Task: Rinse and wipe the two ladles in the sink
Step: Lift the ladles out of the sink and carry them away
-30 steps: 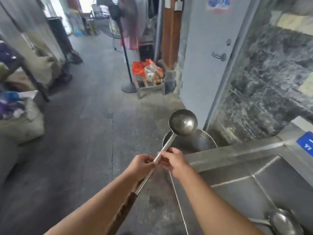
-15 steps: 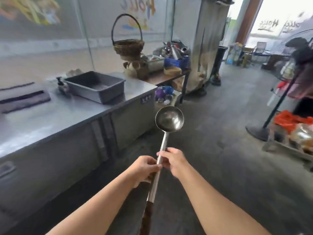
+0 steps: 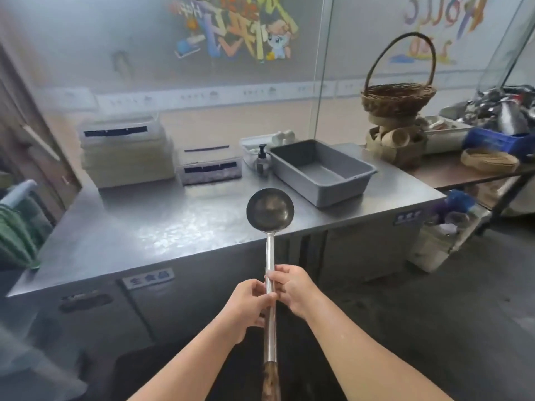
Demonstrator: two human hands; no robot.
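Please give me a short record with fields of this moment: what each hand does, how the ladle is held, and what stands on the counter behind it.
left hand: grips the metal shaft of the ladle
right hand: grips the same shaft, slightly higher
ladle pose: nearly upright, bowl on top with its hollow facing the camera, wooden grip at the bottom
steel counter: bears a gray tub, a pump bottle and stacked boxes
side table: wicker basket
sink: not in view
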